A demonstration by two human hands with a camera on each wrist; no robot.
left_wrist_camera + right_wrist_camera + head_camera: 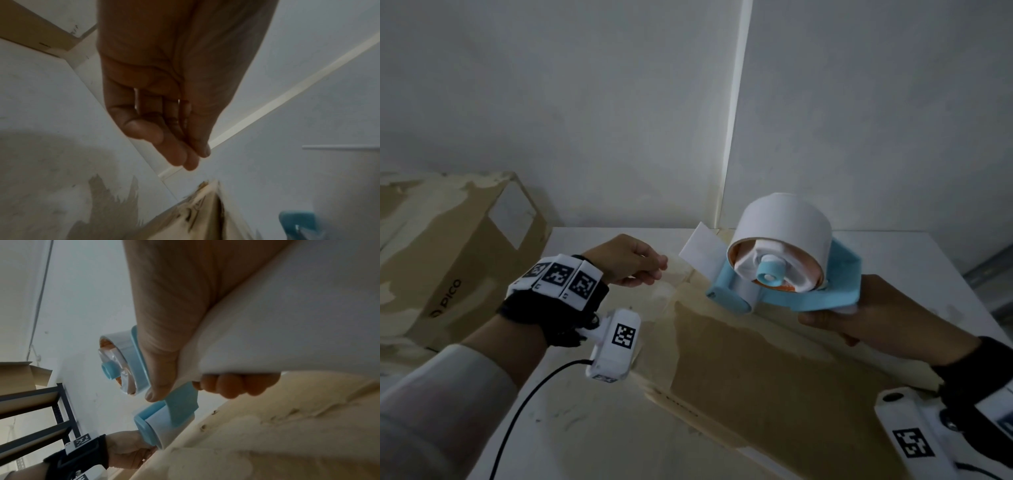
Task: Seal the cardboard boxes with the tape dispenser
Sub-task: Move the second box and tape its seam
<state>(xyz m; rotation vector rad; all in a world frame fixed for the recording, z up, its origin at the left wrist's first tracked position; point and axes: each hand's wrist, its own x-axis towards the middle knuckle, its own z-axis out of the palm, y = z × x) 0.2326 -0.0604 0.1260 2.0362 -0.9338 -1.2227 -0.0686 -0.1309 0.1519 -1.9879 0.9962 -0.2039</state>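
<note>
A light-blue tape dispenser [780,270] with a white tape roll hovers over the far end of a worn cardboard box [756,370] lying on the white table. My right hand [835,317] grips its white handle; in the right wrist view the thumb and fingers [236,386] wrap round that handle above the roller [158,426]. My left hand [659,270] is just left of the dispenser's mouth and pinches the end of a clear tape strip [678,274] over the box's far corner. In the left wrist view its thumb meets the fingertips [185,157] above the torn box corner [205,203].
A second, larger cardboard box [458,253] printed PICO lies at the left against the wall. White walls close off the back of the table [911,260]. A dark metal shelf rack [41,410] with an opened box on top shows in the right wrist view. A black cable [527,404] trails from my left wrist.
</note>
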